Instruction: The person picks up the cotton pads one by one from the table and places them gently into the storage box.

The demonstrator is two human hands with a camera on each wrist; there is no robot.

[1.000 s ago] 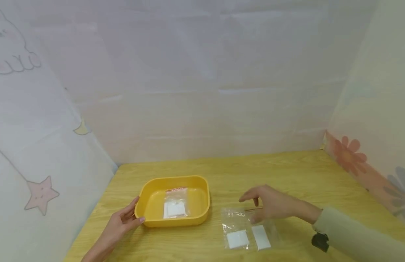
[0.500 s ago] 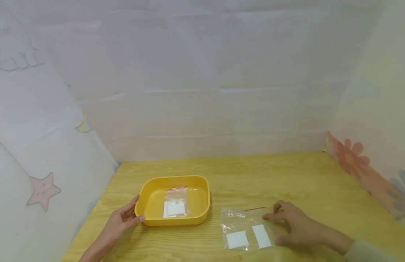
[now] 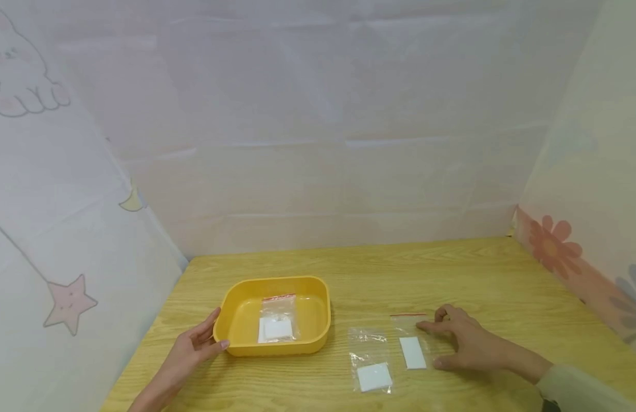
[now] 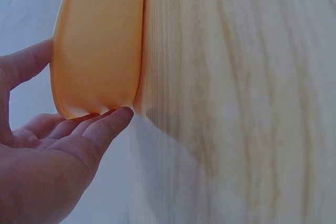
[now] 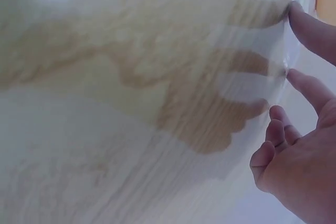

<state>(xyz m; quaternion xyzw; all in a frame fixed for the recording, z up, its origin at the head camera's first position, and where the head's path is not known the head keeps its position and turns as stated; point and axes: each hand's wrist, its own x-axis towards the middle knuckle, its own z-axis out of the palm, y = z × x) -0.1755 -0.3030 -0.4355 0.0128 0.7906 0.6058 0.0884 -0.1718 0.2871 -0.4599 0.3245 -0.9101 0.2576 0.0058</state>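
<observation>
My left hand (image 3: 186, 350) holds the left end of a yellow plastic basin (image 3: 323, 332), thumb at the near corner of the rim and fingers along the outer wall; the left wrist view shows the basin wall (image 4: 100, 40) between thumb and fingertips. A zip bag (image 3: 278, 303) with white rectangular pieces lies inside it. To its right, two more clear zip bags lie flat, one (image 3: 369, 346) nearer and one (image 3: 412, 329) with a red strip, each with a white rectangle. My right hand (image 3: 469, 343) rests its fingertips at the right edge of the red-striped bag, thumb and index spread apart.
The wood-grain table (image 3: 400, 269) runs back to a pale sheet wall (image 3: 323, 143). Side walls with printed drawings, a star (image 3: 71, 303) on the left and a flower (image 3: 553, 246) on the right, flank it.
My right hand has moved right from above the bags to the right bag's edge. That bag has slid away from me and apart from the other. The left hand stays at the basin.
</observation>
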